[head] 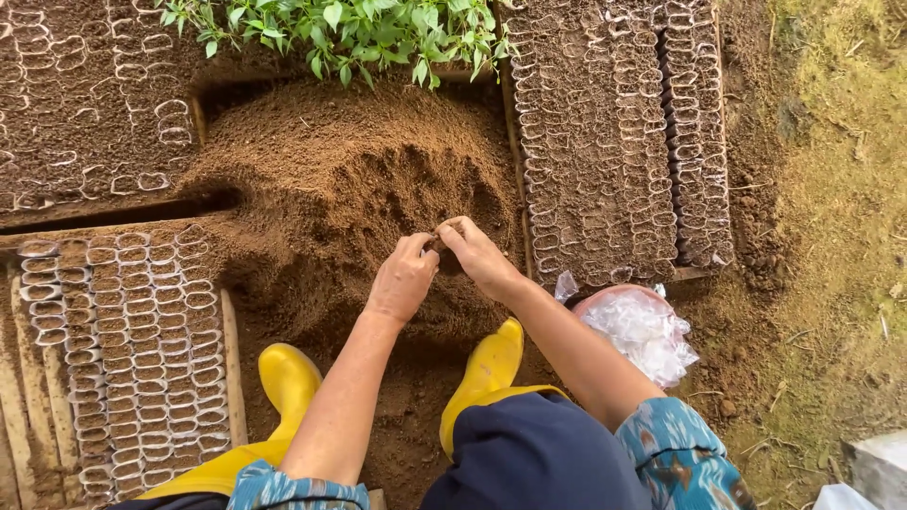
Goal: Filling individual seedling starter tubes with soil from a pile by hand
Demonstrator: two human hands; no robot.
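Note:
My left hand [403, 277] and my right hand [479, 256] meet at the fingertips over a brown soil heap [321, 179]. Between them they pinch a small soil-filled seedling bag [437, 241], mostly hidden by my fingers. Both hands are dusted with soil. My yellow rubber boots [487, 368] rest at the near foot of the heap, one on each side of my arms.
Rows of small soil-filled bags stand packed at the left [132, 349], the upper left [85, 104] and the right [614, 132]. Green seedlings [340, 33] grow at the top. A bowl of clear plastic bags [638, 331] sits by my right arm. Mossy ground lies right.

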